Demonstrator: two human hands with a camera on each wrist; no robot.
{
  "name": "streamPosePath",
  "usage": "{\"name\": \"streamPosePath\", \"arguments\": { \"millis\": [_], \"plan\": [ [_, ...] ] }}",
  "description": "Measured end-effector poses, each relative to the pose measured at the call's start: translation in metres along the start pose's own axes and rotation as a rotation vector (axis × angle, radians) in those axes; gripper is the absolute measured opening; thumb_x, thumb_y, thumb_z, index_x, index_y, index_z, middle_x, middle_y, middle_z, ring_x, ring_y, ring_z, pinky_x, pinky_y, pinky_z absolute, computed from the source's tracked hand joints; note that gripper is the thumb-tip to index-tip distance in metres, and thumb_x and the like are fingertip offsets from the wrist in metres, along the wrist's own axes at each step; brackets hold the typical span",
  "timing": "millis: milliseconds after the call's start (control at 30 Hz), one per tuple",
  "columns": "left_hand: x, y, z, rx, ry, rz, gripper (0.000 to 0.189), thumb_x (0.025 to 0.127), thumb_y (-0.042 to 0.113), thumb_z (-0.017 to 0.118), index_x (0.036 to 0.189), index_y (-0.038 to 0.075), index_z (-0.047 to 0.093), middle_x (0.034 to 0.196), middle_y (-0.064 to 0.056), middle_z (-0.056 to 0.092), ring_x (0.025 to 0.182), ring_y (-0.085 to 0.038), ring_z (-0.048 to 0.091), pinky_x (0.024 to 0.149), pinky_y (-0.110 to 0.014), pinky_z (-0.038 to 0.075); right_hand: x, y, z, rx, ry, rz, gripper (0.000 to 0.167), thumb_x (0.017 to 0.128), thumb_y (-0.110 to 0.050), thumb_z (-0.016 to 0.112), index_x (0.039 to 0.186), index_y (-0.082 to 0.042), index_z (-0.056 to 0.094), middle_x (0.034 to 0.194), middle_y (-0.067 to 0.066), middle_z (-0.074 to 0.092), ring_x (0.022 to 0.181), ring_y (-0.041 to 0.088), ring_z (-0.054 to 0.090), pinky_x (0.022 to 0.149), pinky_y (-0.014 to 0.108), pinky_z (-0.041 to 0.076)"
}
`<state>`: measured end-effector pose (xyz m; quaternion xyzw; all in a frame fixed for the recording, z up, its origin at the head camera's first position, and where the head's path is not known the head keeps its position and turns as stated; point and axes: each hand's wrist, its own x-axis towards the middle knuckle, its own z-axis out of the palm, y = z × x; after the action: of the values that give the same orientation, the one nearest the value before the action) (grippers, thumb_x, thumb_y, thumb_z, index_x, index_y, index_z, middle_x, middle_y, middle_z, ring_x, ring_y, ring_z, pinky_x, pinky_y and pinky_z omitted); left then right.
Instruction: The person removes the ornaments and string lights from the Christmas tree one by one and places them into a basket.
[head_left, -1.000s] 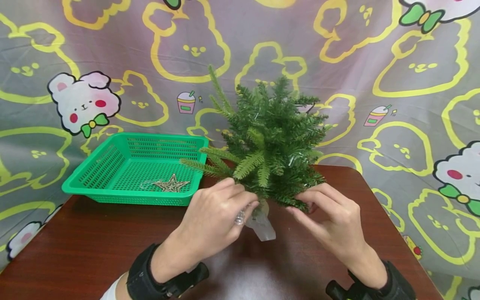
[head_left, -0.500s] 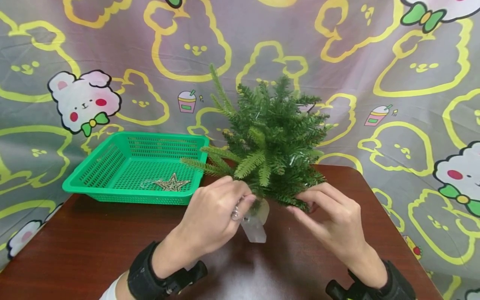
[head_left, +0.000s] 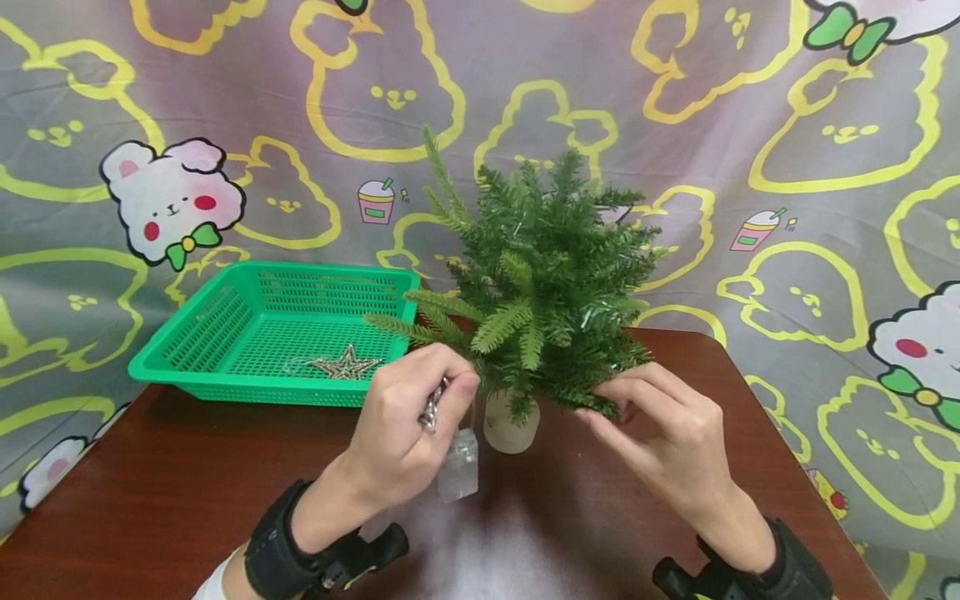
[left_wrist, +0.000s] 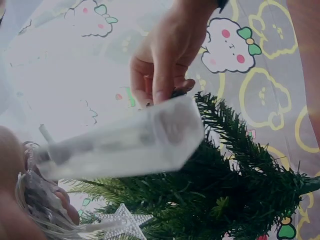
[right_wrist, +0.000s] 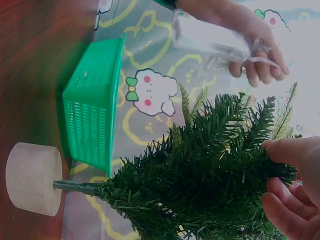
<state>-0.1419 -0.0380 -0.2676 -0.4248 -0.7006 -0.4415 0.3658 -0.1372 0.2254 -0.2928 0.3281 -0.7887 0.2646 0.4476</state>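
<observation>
A small artificial Christmas tree (head_left: 555, 275) stands upright on a round pale base (right_wrist: 35, 179). My left hand (head_left: 408, 429), left of the base, grips a bundle of string lights (left_wrist: 42, 207) with thin clear wire. From that bundle hangs a translucent battery box (head_left: 459, 475), large and blurred in the left wrist view. A pale beaded star (left_wrist: 122, 222) shows beside the wires there. At the tree's lower right, my right hand (head_left: 667, 442) pinches a branch (head_left: 592, 406) between thumb and fingers. Needles partly hide its fingertips.
A green plastic basket (head_left: 180, 383) stands at the back left of the brown table (head_left: 570, 533). Inside lies a glittery star ornament (head_left: 348, 363) with a loop of string. Behind everything hangs a patterned cloth backdrop (head_left: 315, 75).
My left hand has moved left, away from the tree, carrying the string lights and battery box. The tree's base is now uncovered. My right hand stays at the branch.
</observation>
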Motion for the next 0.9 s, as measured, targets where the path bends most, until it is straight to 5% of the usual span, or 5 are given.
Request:
{"name": "streamPosePath", "arguments": {
  "millis": [900],
  "plan": [
    [0.003, 0.001, -0.033, -0.358, 0.199, -0.086, 0.024, 0.099, -0.005, 0.046, 0.075, -0.004, 0.052, 0.06, -0.005, 0.042, 0.051, -0.005, 0.038, 0.045, -0.017, 0.033, 0.0, 0.001, -0.001, -0.006, -0.016, 0.012, 0.037, 0.092, -0.047, 0.065, 0.082, -0.012, 0.072, 0.08, -0.002, 0.067, 0.061, 0.004, 0.054, 0.058, 0.015, 0.043]
  ]
}}
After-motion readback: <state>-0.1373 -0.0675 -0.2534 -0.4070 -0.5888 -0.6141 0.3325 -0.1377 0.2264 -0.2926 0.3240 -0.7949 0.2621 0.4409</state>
